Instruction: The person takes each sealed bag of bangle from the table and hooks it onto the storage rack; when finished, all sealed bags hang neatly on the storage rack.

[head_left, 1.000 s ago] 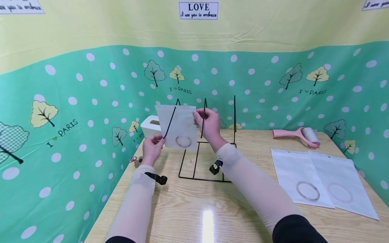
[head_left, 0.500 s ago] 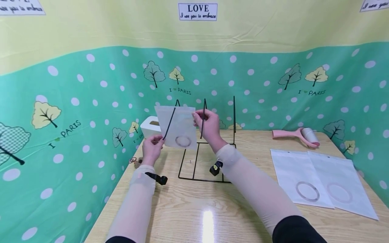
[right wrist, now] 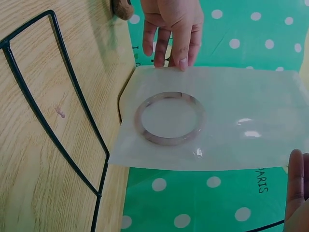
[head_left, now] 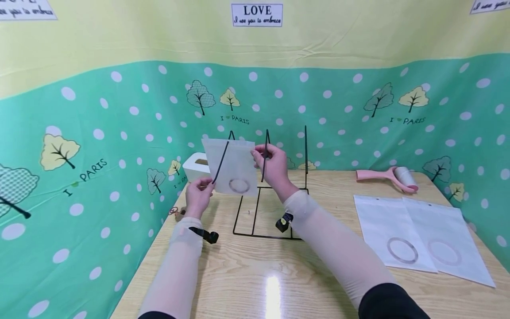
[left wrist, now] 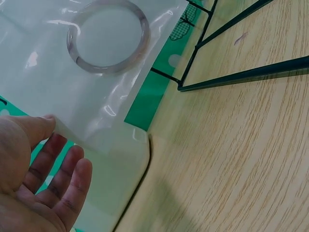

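Observation:
A translucent white plastic bag [head_left: 241, 161] hangs upright above the table, with a ring like a bangle [right wrist: 169, 141] showing near its bottom. My left hand [head_left: 198, 197] pinches the bag's lower left edge between thumb and fingers. At its upper right edge my right hand [head_left: 276, 166] pinches it, one wire upright crossing in front of that hand. The black wire rack [head_left: 306, 150] stands on the table, and another slanting wire passes in front of the bag. In the right wrist view, the left hand and bag show clearly, while only part of the right hand appears.
Two similar white bags [head_left: 378, 228] with rings inside lie overlapping on the right of the table [head_left: 318, 270]. Behind them is a pink lint roller [head_left: 374, 175]. A white tissue box [head_left: 194, 168] stands behind the left hand, and a small brown object [head_left: 181, 212] lies near the left edge.

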The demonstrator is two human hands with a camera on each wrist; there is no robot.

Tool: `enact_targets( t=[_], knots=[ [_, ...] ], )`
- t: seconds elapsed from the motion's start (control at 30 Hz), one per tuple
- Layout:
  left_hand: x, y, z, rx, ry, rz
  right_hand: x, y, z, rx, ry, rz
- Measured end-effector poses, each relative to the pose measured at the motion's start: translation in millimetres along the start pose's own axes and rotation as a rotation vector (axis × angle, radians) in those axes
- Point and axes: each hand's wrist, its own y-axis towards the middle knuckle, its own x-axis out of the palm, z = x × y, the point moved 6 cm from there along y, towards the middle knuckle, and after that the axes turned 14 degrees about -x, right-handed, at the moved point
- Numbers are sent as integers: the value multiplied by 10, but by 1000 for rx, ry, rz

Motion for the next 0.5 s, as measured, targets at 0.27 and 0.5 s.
enact_targets(
  t=[0.27, 0.5],
  knots=[
    [-53, -23, -12, 7, 14, 25, -49, -27, -68, -13, 27, -9],
    [-121, -96, 27, 51, 60, 82, -118, -89, -134, 2, -49, -22]
  ],
)
